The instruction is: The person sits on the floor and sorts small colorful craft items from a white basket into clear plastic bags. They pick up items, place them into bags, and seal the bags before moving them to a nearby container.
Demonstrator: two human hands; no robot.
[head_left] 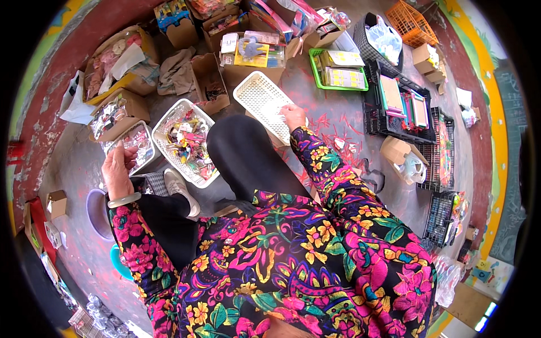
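My right hand [293,117] is closed on the right rim of a white perforated plastic basket [256,84], which has a few small pale things at its near end. My left hand [117,170], a pale bangle at its wrist, hovers beside another white basket [147,160] of small packaged goods. Its fingers are loosely bent and apart, and I see nothing in them. Between my hands stands a larger white basket [159,138], filled with a colourful jumble of small items. My knee in black trousers [239,152] rises right beside it.
Cardboard boxes [209,84] of goods crowd the far side. A green tray [315,67] with yellow-and-white packs stands far right, near black crates [420,135]. Red scraps [324,125] litter the floor. A purple basin [97,213] lies at left, near my shoe [181,191].
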